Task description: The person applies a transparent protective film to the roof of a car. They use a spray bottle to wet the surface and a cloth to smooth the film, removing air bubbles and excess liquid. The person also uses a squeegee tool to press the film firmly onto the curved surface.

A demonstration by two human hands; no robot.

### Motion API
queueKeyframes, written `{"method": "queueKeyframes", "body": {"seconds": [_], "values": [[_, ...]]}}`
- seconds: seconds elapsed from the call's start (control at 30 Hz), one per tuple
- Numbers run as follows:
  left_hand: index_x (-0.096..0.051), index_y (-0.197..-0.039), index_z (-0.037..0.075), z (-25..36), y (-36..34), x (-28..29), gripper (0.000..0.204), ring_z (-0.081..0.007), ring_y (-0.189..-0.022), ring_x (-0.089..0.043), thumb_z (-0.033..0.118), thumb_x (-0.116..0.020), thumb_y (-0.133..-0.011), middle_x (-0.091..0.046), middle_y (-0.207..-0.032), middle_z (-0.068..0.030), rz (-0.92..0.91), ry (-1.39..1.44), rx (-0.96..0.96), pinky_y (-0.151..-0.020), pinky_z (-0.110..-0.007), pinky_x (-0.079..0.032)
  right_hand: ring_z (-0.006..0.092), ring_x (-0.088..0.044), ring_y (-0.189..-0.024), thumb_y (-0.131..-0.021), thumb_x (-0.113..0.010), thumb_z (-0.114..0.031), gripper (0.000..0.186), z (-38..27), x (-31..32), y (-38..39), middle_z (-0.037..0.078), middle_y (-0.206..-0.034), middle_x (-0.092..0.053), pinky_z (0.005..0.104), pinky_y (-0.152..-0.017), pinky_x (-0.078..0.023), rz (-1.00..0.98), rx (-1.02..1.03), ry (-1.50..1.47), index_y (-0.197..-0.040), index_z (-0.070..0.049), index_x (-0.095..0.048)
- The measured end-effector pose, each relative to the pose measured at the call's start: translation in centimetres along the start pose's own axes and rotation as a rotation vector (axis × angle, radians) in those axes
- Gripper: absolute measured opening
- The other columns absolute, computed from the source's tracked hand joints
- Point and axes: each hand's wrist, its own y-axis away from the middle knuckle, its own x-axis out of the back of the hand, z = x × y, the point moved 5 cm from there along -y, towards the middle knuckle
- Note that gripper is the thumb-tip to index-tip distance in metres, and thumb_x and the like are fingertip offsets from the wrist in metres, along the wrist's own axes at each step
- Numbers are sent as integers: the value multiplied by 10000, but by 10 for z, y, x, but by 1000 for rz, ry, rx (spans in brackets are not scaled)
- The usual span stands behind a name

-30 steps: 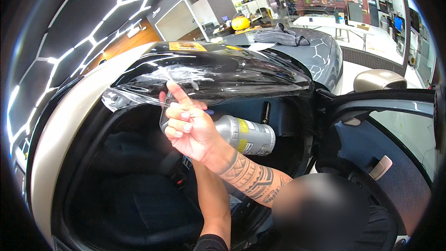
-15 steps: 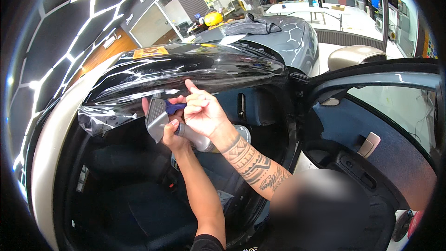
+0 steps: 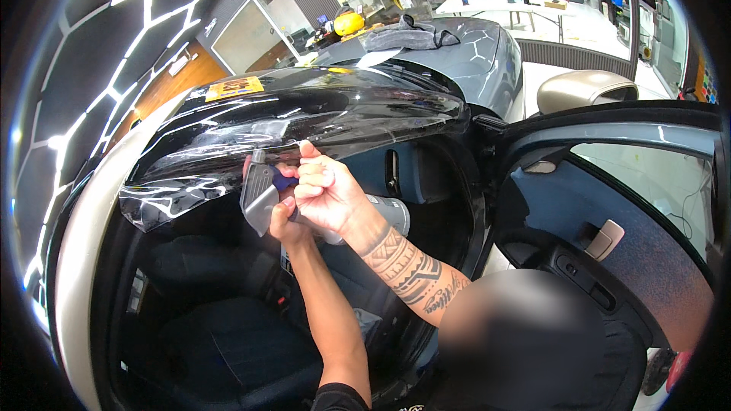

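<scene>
A dark, glossy film (image 3: 183, 202) hangs along the car's curved black glass or frame, its loose lower edge wavy. Whitish wet-looking streaks (image 3: 228, 137) show across its upper part. My left hand (image 3: 283, 217) is wrapped round the grey head of a spray bottle with a dark purple trigger (image 3: 284, 180); its nozzle points up at the film. The silver bottle body (image 3: 392, 217) slants off to the right, partly behind my right hand. My right hand (image 3: 327, 194) is closed, its fingertips pinching the film's edge just right of the nozzle.
Below my arms lies the dark car interior with a black seat (image 3: 221, 335). The open car door (image 3: 609, 213) stands at the right, with a beige side mirror (image 3: 582, 91) beyond. A grey car hood (image 3: 472, 49) bears a dark cloth (image 3: 411, 34). An orange sticker (image 3: 234, 88) marks the glass.
My right index finger has curled in toward the film's edge, and the hand has shifted slightly left and down. Whitish streaks now spread over the film above my left hand.
</scene>
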Motion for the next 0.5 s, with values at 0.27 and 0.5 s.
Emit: {"method": "queueKeyframes", "body": {"seconds": [0.27, 0.5], "values": [[-132, -1472, 60, -5, 3, -49, 930, -313, -1066, -571, 94, -526, -630, -569, -1120, -216, -123, -46, -161, -971, -406, -437, 25, -467, -449, -932, -458, -101, 184, -26, -6, 24, -84, -533, -438, 209, -463, -426, 4, -7, 1, -1068, -71, -579], [-156, -1443, -13, -60, 18, -69, 926, -396, -1071, -572, 77, -528, -600, -581, -1070, -248, -81, -140, 6, -990, -485, -437, 29, -425, -440, -913, -497, -106, 115, -130, 31, 46, -77, -525, -419, 197, -453, -402, 45, 259, 29, -973, -78, -591]]}}
